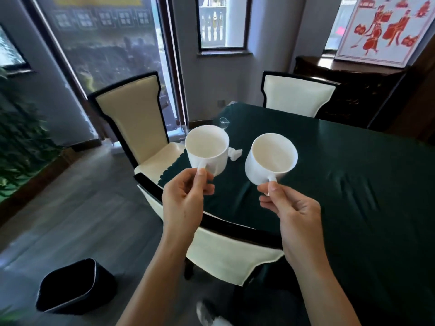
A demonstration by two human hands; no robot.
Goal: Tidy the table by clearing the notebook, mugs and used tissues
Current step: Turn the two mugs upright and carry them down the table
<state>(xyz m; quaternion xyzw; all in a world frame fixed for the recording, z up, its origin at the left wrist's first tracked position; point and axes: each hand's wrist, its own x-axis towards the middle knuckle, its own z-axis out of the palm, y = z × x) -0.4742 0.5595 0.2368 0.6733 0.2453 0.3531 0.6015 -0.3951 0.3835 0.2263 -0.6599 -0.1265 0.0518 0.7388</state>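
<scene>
Above the near left corner of the dark green cloth-covered worktop, the left hand and right hand each pinch the small handle of a rigid, breakable, seemingly empty white ceramic mug, a crumpled white tissue lying beyond.

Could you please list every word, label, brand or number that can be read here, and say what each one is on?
No text can be read.
Large poster: a yellowish band along its top edge may be lettering, too blurred to read.
Red-figure picture: figures only, no legible words.
Left mug and right mug: plain white, no visible markings.
</scene>
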